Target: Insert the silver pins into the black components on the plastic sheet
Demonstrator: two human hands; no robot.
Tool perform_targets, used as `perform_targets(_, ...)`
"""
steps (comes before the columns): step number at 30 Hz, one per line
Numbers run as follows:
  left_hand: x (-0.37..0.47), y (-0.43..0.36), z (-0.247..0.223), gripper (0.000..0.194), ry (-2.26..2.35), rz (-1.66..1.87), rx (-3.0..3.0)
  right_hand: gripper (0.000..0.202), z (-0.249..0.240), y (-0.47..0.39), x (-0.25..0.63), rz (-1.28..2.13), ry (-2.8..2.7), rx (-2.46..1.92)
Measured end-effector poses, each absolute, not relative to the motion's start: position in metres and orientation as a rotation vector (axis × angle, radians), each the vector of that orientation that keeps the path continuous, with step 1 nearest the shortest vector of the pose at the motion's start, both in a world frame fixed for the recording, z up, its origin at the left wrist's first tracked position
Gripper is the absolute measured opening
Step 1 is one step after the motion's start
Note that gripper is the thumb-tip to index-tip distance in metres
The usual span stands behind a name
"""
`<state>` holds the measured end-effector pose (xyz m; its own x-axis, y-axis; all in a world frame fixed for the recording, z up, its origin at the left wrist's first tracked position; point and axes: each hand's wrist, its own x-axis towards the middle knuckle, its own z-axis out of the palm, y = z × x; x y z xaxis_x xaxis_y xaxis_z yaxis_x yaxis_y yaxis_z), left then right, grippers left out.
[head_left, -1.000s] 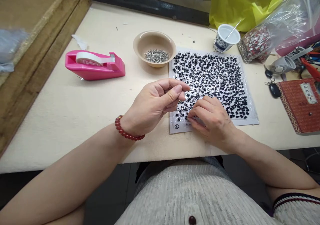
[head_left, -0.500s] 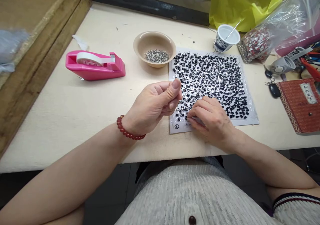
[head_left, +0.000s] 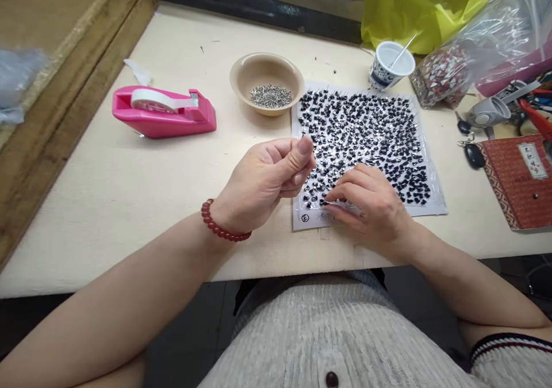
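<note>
My left hand (head_left: 271,175) is held over the left edge of the sheet, its thumb pressed against curled fingers. Whatever it may hold is hidden. On the sheet's lower part rests my right hand (head_left: 366,204), its thumb and fingertips pinched close around a small black piece. The white sheet (head_left: 317,221), with a clear plastic layer, carries rows of small black pieces (head_left: 362,120), many with thin metal pins sticking up. Behind my left hand stands a tan bowl (head_left: 242,83) with a heap of small metal pins (head_left: 271,96).
A pink tape dispenser (head_left: 164,123) stands to the left. A patterned cup (head_left: 382,75) with a thin stick is behind the sheet. On the right are a bag of red and white pieces (head_left: 444,72), a grey object (head_left: 489,112) and a red pouch (head_left: 517,187). Wooden boards (head_left: 73,106) border the left.
My right hand has shifted very slightly right, and its thumb and fingertips now show a little more. My left hand stays almost still.
</note>
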<state>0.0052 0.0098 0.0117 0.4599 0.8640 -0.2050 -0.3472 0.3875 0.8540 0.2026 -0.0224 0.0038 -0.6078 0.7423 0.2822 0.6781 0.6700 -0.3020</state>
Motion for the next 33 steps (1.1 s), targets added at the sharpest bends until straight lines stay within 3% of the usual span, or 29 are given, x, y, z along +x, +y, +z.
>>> perform_targets(9,0.007,0.001,0.009,0.026,0.66,0.689,1.065,0.005,0.035,-0.022,0.195,0.46,-2.179,-1.078)
perform_targets(18,0.008,0.0,0.009,0.03,0.622,0.663,1.034,0.004,0.031,-0.021,0.189,0.701,-2.031,-0.988)
perform_targets(23,0.007,0.002,0.011,0.027,0.616,0.697,0.938,0.006,0.03,-0.021,0.194,0.539,-2.046,-0.997)
perform_targets(33,0.007,0.01,0.013,0.004,0.668,0.929,0.773,0.014,0.001,-0.027,0.203,0.329,-2.511,-1.229)
